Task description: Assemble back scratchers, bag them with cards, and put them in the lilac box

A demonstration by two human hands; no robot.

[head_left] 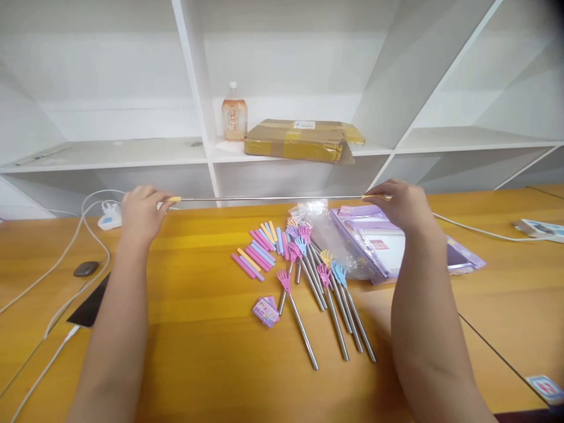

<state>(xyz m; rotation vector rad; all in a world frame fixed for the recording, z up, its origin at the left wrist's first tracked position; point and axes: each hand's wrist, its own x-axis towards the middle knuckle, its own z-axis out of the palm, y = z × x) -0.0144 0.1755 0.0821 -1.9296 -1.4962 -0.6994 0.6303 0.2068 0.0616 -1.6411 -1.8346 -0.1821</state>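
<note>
A telescopic back scratcher is drawn out long and held level above the table. My left hand pinches its yellow end at the left. At the other yellow end, the fingers of my right hand are closed, hiding part of its shape. Below lie several metal-rod back scratchers with pink, blue, purple and yellow hand-shaped heads. Beside them are loose coloured grip sleeves in pink, blue, purple and yellow. A small stack of purple-pink cards rests nearer to me.
A clear plastic bag and a purple-edged pouch lie at the right. White cables, a dark mouse-like object and a phone are at the left. A shelf behind bears a bottle and a taped cardboard box.
</note>
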